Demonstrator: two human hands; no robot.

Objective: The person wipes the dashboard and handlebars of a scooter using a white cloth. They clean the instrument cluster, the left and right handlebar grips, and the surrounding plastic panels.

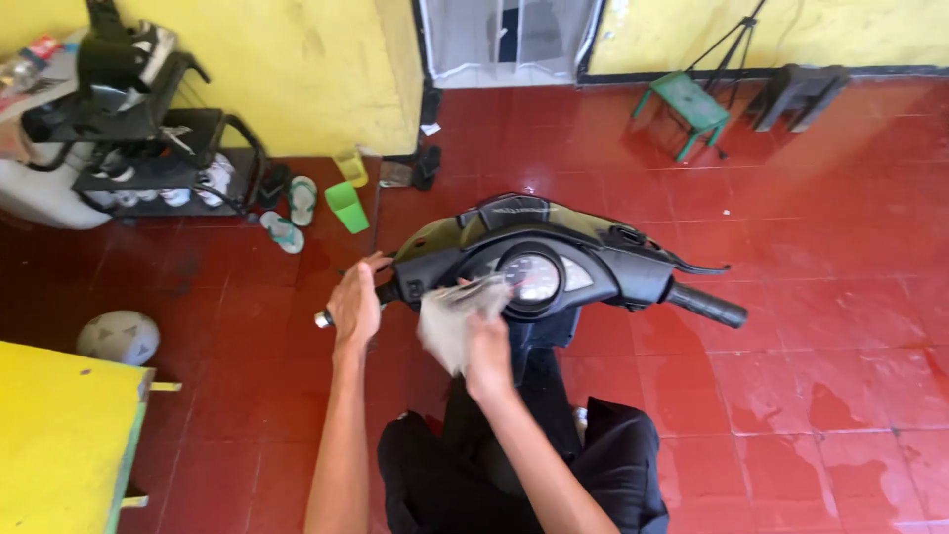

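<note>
Grey rag under right hand

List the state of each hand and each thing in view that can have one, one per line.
left hand: closed around the left handlebar grip
right hand: holding a grey cloth against the dashboard
scooter: upright, on red tile floor
right handlebar grip: free, untouched
green stool: standing upright
green cup: upright on floor

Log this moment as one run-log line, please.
left hand: grips scooter's left handlebar grip | right hand: presses grey rag beside speedometer | scooter: on red tile floor
</note>
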